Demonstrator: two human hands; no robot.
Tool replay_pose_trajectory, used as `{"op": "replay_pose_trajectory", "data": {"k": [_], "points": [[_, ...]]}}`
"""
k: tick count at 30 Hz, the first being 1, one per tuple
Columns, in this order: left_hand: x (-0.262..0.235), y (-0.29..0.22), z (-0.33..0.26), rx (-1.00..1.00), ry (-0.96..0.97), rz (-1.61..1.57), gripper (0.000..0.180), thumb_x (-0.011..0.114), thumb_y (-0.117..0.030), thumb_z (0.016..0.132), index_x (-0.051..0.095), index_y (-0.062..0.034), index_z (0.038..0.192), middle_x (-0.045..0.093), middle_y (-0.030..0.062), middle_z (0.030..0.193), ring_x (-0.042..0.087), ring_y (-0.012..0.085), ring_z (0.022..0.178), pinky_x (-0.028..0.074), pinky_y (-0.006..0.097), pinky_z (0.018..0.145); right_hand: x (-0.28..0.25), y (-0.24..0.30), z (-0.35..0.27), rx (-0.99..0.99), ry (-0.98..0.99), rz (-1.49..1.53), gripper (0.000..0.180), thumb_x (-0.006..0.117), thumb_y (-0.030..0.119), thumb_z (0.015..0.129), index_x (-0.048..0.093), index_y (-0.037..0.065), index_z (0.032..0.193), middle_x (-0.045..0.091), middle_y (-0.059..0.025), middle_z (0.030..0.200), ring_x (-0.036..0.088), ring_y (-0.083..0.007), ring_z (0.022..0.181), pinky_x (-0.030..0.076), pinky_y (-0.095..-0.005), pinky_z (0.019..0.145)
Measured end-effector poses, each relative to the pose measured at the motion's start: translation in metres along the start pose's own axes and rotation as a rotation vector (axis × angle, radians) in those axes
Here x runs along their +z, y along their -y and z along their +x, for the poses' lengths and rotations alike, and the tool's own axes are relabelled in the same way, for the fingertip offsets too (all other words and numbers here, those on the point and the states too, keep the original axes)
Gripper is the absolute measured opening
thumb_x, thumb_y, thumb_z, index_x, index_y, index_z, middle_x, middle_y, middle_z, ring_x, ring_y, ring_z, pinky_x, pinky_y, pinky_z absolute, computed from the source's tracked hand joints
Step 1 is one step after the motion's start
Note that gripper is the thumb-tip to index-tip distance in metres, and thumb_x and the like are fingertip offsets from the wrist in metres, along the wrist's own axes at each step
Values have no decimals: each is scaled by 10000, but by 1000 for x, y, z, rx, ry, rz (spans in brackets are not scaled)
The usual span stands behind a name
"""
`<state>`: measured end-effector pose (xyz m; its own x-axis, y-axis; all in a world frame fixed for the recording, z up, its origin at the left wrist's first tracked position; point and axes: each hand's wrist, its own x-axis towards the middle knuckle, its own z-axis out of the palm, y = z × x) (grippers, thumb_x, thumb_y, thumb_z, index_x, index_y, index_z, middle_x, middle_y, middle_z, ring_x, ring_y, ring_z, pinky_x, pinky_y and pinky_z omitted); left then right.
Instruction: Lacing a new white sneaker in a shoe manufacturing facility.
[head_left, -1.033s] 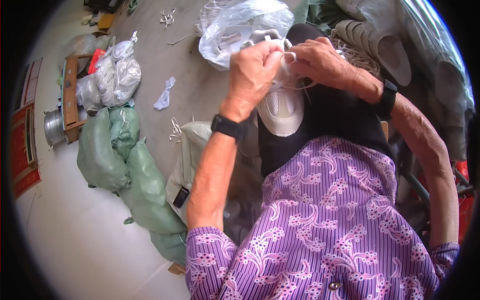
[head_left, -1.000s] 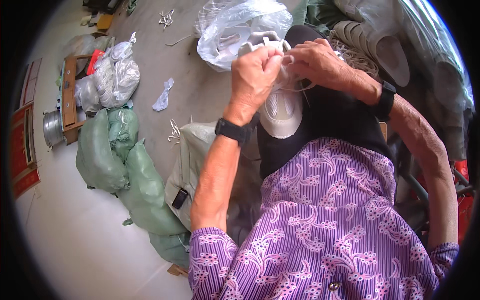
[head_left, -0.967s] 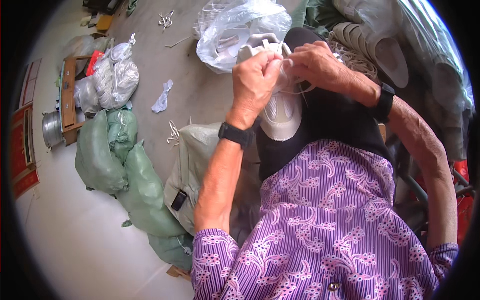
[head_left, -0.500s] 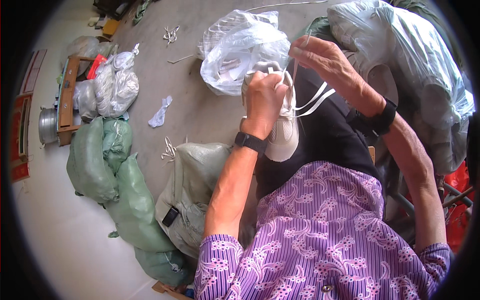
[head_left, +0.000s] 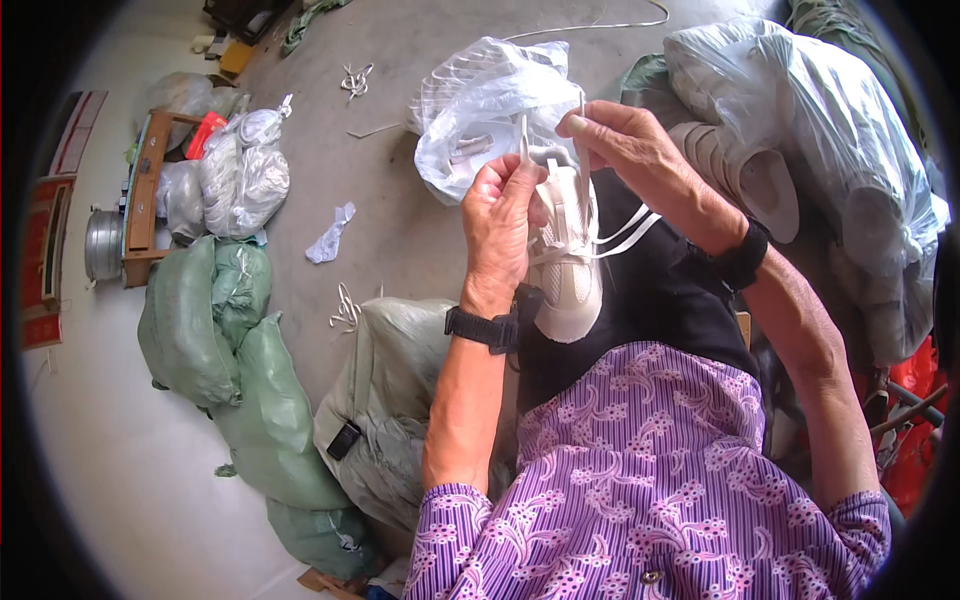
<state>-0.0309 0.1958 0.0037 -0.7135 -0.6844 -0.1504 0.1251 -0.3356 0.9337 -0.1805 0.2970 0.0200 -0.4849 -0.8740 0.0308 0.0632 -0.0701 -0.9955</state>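
A white sneaker [head_left: 572,270] rests over my lap, toe toward me. My left hand [head_left: 500,225] grips the shoe's side near the lace eyelets. My right hand [head_left: 625,140] pinches a white shoelace [head_left: 620,232] above the shoe's opening, and loose lace ends trail to the right across my dark trousers. Both wrists carry black bands. A clear plastic bag [head_left: 485,100] with white items lies just beyond the shoe on the floor.
A large clear bag of white shoes [head_left: 800,130] sits at the right. Green sacks [head_left: 215,330] and a pale sack [head_left: 395,380] lie at my left. Farther left stand white bags [head_left: 245,170], a wooden stool [head_left: 145,190] and a metal pot [head_left: 100,245]. Lace scraps dot the concrete floor.
My right hand has lifted up and away from the shoe, drawing the lace out. My left hand shifted lower along the shoe's side.
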Motion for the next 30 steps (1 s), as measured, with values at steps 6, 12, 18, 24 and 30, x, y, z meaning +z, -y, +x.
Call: {"op": "replay_pose_trajectory", "data": {"k": [6, 12, 18, 24, 30], "points": [[0, -5, -4, 11, 0, -68, 195, 665, -197, 890, 570, -65, 998, 633, 17, 838, 493, 39, 580, 471, 221, 516, 15, 8, 5, -32, 31, -66, 313, 565, 283, 946, 663, -10, 895, 487, 40, 638, 430, -38, 621, 352, -222, 525], [3, -3, -6, -3, 21, -101, 192, 652, -207, 900, 587, -59, 1004, 632, 1, 811, 494, 40, 566, 470, 218, 517, 20, 19, 8, -21, 166, -145, 358, 556, 306, 947, 660, -36, 974, 637, -39, 751, 541, -84, 714, 455, -250, 641], [5, -1, -8, 4, 17, -112, 191, 637, -202, 911, 593, -50, 1018, 621, -11, 793, 489, 40, 557, 453, 210, 519, 21, 4, 7, 36, 225, 39, 430, 557, 364, 934, 639, -16, 1118, 651, -33, 946, 564, -79, 884, 440, -253, 794], [7, -2, -13, -16, -12, -130, 194, 636, -196, 912, 598, -43, 1026, 618, -15, 798, 475, 35, 549, 437, 206, 512, 23, 3, 5, 71, 257, 63, 445, 552, 354, 935, 617, -35, 1142, 654, -44, 982, 578, -94, 904, 438, -261, 829], [5, -3, -17, 70, -49, -10, 258, 652, -215, 900, 596, -29, 1070, 614, -6, 822, 506, 47, 615, 439, 201, 566, 25, -4, 7, 119, 236, 78, 387, 550, 375, 932, 641, 28, 1080, 635, -13, 1004, 555, -89, 922, 412, -245, 811]]}}
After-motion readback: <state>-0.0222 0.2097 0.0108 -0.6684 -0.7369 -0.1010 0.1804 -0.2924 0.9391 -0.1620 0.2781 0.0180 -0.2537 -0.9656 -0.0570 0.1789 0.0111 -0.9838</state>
